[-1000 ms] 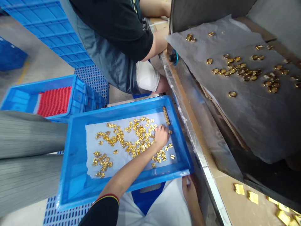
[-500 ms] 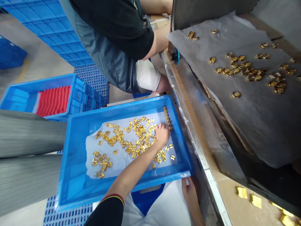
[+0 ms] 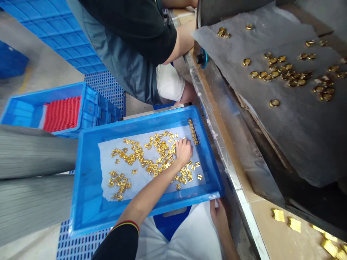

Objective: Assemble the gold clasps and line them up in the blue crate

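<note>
One blue bin [image 3: 85,94], one batch of red pieces [image 3: 62,113] in it, well left of the fingers. One blue tray [image 3: 76,180], one white sheet [image 3: 106,162] inside. Gold pieces [image 3: 162,147]: dozens, overlapping, no exact count; mostly left of and around the fingers. Left hand [image 3: 184,151]: fingers curled down, close together, among the pieces; cannot tell if pinching one. One tight row [image 3: 193,131] of gold pieces just right of the fingers. Right hand [image 3: 217,213]: by tray's near rim; finger state, cannot tell. Farther right: dozens of gold rings [image 3: 292,76]; two separate gold blocks [image 3: 294,224] on worktop [image 3: 268,231], several more beyond.
</note>
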`<state>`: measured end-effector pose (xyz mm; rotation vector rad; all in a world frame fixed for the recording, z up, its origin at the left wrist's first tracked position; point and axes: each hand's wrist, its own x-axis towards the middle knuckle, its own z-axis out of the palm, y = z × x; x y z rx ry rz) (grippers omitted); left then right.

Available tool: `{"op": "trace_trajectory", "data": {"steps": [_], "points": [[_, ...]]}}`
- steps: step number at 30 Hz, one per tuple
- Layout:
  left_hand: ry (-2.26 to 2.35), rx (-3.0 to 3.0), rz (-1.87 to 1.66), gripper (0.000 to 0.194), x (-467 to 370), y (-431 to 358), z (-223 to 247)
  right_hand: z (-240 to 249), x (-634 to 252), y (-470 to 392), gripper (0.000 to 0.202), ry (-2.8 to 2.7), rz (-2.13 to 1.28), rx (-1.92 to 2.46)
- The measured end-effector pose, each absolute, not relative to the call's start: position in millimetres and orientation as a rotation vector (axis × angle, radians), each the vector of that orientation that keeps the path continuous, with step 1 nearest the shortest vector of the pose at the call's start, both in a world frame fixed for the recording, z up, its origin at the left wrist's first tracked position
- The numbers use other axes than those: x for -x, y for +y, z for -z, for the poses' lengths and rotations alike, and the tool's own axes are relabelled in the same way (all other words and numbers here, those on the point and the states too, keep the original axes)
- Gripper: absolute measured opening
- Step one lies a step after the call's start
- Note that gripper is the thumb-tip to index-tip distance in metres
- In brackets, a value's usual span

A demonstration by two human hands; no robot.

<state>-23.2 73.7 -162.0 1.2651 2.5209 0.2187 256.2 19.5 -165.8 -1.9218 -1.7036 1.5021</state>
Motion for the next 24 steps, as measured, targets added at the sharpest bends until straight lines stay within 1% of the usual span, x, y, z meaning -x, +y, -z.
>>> {"op": "trace_trajectory", "data": {"steps": [6, 12, 20, 24], "points": [[2.521, -1.294, -0.259, 0.033, 24, 86, 165, 168, -255, 19, 0.058, -1.707, -1.571, 1.882], [2.515, -1.291, -0.261, 0.035, 20, 82, 164, 179, -262, 17, 0.067, -1.718, -1.580, 1.869], [2.531, -1.316, -0.228, 0.040, 30, 82, 166, 173, -259, 19, 0.068, -1.780, -1.591, 1.827], [2.514, -1.381, -0.239, 0.038, 36, 92, 169, 175, -260, 19, 0.078, -1.845, -1.547, 1.807]]}}
